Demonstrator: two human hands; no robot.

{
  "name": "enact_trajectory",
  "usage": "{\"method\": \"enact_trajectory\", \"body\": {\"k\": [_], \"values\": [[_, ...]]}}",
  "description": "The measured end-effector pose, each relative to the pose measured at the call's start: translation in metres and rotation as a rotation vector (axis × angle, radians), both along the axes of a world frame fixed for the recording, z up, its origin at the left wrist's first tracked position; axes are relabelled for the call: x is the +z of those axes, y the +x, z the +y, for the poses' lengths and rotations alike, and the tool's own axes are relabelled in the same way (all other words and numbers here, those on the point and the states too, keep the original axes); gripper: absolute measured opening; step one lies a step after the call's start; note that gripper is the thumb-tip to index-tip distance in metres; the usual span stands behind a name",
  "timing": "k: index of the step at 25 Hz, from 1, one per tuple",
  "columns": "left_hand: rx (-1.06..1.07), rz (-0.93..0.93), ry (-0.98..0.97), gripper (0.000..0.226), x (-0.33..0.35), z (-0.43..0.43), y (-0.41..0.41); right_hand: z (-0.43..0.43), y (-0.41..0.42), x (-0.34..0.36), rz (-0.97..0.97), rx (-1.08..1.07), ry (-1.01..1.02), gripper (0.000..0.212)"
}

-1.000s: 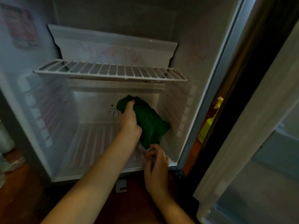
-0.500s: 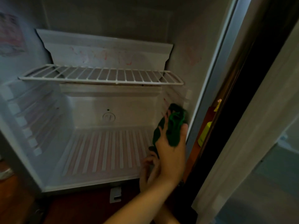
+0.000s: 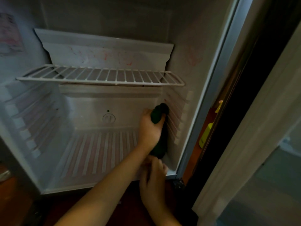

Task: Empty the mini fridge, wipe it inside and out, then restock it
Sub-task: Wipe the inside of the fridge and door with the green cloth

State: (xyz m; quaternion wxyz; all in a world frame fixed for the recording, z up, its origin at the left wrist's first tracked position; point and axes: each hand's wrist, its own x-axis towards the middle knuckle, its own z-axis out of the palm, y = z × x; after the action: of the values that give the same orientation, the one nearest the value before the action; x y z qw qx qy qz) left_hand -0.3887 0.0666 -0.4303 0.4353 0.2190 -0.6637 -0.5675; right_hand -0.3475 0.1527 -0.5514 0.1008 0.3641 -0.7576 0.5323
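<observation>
- The right hand [image 3: 153, 178] is nearest, low at the front right corner of the mini fridge [image 3: 187, 172], just under the hanging tail of the cloth. It is blurred, and I cannot tell whether its fingers pinch the tail, grip the front lip or only rest there.
- Just beyond and above it, the left hand [image 3: 150, 128] reaches in from the lower left. Its fingers are curled round the green cloth [image 3: 160, 144] and press it sideways to the right.
- The cloth is dark green and bunched into a long roll. Its long axis runs up and down, from near the floor corner to a knob above the fingers. It lies flat against the right inner wall [image 3: 179, 111], across that wall's ribs.
- So the surface being cleaned lies to the right of both hands, and the left hand is the one on it. The ribs run front to back, so the next stroke probably wants to follow them, pushing deeper or drawing out.
- The ribbed fridge floor [image 3: 97, 152] carries nothing, so emptying looks done and the inside wipe is in hand.
- Further back, the rear wall [image 3: 91, 108] has a round fitting.
- Above, the wire shelf [image 3: 101, 77] is in place, and the panel [image 3: 105, 56] behind it shows faint red smears not yet wiped.
- Outside the fridge to the right stands a yellow spray bottle [image 3: 206, 134].
</observation>
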Motion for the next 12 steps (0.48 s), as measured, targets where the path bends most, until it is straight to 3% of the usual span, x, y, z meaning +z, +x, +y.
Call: {"method": "enact_trajectory", "body": {"k": [3, 5, 9, 12], "values": [[-0.274, -0.201, 0.055, 0.014, 0.019, -0.029, 0.015, 0.0, -0.002, -0.001, -0.011, 0.007, 0.008, 0.04], [-0.279, -0.231, 0.176, 0.022, 0.021, -0.037, 0.026, 0.001, -0.001, 0.001, -0.009, -0.003, 0.006, 0.044], [-0.235, 0.027, 0.806, 0.034, 0.007, -0.045, 0.057, 0.002, -0.001, 0.005, -0.022, 0.025, -0.039, 0.036], [-0.249, 0.214, 0.967, 0.041, -0.006, -0.043, 0.087, 0.008, 0.007, 0.016, -0.073, 0.064, -0.129, 0.011]]}}
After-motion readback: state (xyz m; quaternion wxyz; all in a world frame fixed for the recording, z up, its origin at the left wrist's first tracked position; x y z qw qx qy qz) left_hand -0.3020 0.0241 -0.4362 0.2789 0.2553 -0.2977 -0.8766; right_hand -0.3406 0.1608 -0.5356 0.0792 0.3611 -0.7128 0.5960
